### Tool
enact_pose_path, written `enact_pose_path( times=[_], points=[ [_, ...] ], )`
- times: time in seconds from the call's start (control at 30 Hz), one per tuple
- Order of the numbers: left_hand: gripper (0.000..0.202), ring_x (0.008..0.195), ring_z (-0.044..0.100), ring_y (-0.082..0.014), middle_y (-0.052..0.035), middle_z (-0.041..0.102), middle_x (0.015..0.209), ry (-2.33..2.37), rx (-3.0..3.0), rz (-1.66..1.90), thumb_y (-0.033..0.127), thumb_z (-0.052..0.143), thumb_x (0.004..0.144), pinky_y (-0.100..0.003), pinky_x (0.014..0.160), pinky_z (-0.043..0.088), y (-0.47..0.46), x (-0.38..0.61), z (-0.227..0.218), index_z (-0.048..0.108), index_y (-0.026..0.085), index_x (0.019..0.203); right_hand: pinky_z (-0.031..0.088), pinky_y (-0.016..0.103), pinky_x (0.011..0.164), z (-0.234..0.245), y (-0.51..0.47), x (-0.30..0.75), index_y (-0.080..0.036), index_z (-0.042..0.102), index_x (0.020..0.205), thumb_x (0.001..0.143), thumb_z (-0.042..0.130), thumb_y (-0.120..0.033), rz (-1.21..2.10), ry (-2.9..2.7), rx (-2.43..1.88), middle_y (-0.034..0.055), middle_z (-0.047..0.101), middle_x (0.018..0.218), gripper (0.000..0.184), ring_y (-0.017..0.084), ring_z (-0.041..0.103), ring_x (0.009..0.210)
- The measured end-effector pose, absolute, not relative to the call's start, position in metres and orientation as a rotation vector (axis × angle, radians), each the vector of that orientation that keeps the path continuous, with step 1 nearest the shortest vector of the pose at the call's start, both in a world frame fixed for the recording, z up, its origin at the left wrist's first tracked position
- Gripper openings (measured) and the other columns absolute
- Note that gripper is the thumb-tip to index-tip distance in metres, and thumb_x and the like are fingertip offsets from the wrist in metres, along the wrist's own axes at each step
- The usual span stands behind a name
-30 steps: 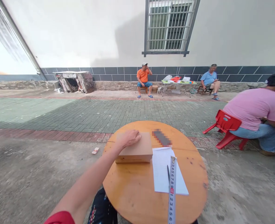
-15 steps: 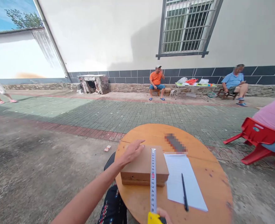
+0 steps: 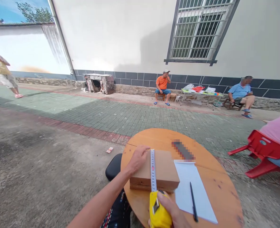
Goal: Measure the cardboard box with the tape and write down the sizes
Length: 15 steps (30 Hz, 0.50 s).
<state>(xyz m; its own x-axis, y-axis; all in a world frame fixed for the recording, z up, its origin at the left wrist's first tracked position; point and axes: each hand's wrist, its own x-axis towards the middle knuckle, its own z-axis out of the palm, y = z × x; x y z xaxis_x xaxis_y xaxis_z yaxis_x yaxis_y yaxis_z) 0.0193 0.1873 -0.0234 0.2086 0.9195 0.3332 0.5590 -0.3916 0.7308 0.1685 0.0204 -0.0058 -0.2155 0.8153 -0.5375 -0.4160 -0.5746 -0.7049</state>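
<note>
A brown cardboard box (image 3: pixel 164 164) sits on the round wooden table (image 3: pixel 215 190). My left hand (image 3: pixel 139 158) lies over the box's left side, fingers stretched toward its far edge, the index fingertip by the end of the tape. Across the box top runs the white tape blade (image 3: pixel 152 172), pulled from a yellow tape measure (image 3: pixel 159 211). That case is gripped by my right hand (image 3: pixel 171 207), thumb on top, just off the box's near edge; its other fingers are mostly hidden. Beside the box are a white sheet of paper (image 3: pixel 186 185) and a black pen (image 3: pixel 193 202) on it.
A blurred dark object (image 3: pixel 183 150) lies at the table's far side. At right, a person in pink sits on a red plastic chair (image 3: pixel 268 148). Two people sit along the wall near a folding table (image 3: pixel 201 92); another person (image 3: pixel 2 71) stands at left.
My right hand with the tape measure has moved up closer to the box, and less tape shows. The tape has shifted left, toward my left fingers. The view has tilted slightly.
</note>
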Motion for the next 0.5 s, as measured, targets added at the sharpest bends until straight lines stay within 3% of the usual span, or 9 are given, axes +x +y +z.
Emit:
enact_pose_path(
  times=[0.13,0.3,0.5],
  points=[
    [0.033,0.120,0.054,-0.0194,-0.0060,0.064,0.125,1.307,2.178,0.989,0.019,0.042,0.091,-0.038,0.111,0.038,0.188,0.021,-0.027,0.068,0.021,0.111,0.052,0.025,0.059,-0.008,0.025,0.166,-0.020,0.053,0.088,0.063,0.079,-0.061,1.910,-0.458,-1.216,-0.0029,0.059,0.064,0.054,0.015,0.063,0.059],
    [0.033,0.119,0.054,-0.0205,-0.0046,0.064,0.126,1.264,2.312,0.888,0.018,0.047,0.089,-0.040,0.110,0.037,0.195,0.025,-0.037,0.069,0.023,0.114,0.049,0.024,0.051,-0.013,0.027,0.163,-0.018,0.055,0.096,0.062,0.077,-0.065,1.879,-0.290,-1.270,-0.0016,0.062,0.064,0.062,0.017,0.065,0.058],
    [0.035,0.115,0.056,-0.0207,-0.0033,0.066,0.124,1.274,2.370,0.827,0.019,0.046,0.088,-0.039,0.106,0.040,0.199,0.027,-0.040,0.071,0.025,0.112,0.050,0.023,0.055,-0.013,0.021,0.167,-0.017,0.055,0.089,0.068,0.075,-0.061,1.976,-0.362,-1.115,-0.0003,0.064,0.064,0.053,0.016,0.065,0.059]
  ],
)
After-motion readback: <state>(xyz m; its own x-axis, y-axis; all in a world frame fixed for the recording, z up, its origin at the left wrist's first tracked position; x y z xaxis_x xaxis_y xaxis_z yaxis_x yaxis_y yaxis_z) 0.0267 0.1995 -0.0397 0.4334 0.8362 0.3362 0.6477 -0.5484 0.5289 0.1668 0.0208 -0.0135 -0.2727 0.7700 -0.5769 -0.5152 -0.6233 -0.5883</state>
